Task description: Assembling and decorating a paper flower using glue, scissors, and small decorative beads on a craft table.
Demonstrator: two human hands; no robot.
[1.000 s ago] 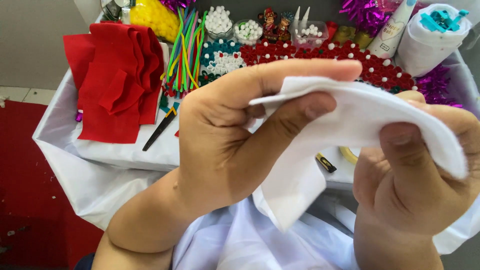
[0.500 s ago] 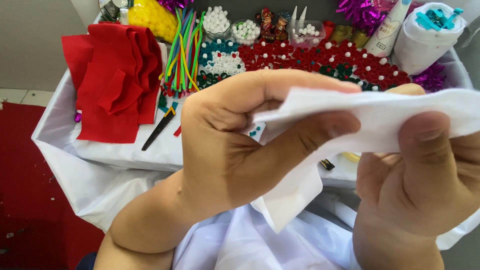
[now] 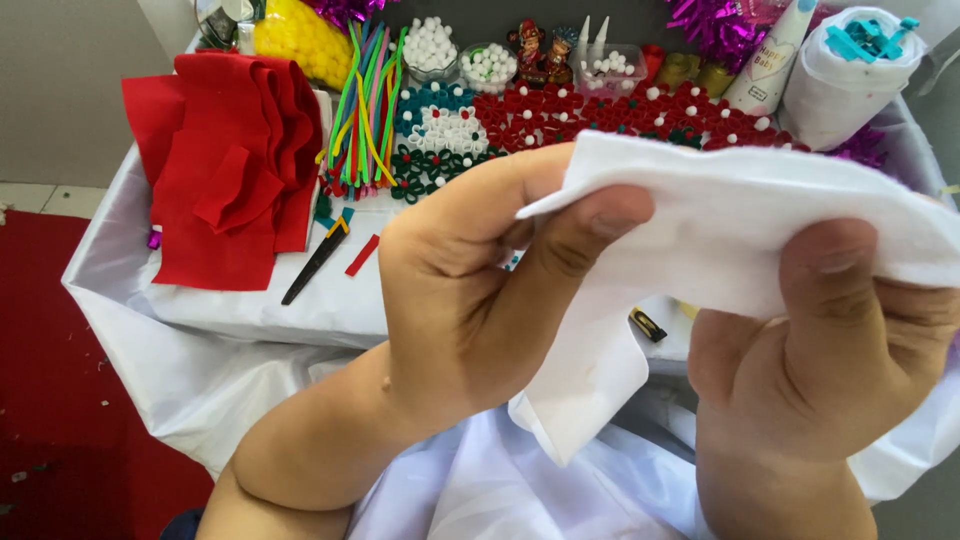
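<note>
Head view: felt (image 3: 740, 225) pinched (seemingly) between hands

White felt sheet (image 3: 740, 230) pinched between left hand (image 3: 470, 300) and right hand (image 3: 830, 350), red felt pile (image 3: 230, 150), coloured pipe cleaners (image 3: 360, 110), pompom tubs (image 3: 430, 45), white-covered tabletop (image 3: 230, 310)

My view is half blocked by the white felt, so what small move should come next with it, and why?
Probably lower the white felt onto the table and flatten it. The left hand and right hand both pinch its top edge in mid-air, a loose corner hangs down, and it hides the craft bits behind.
</note>
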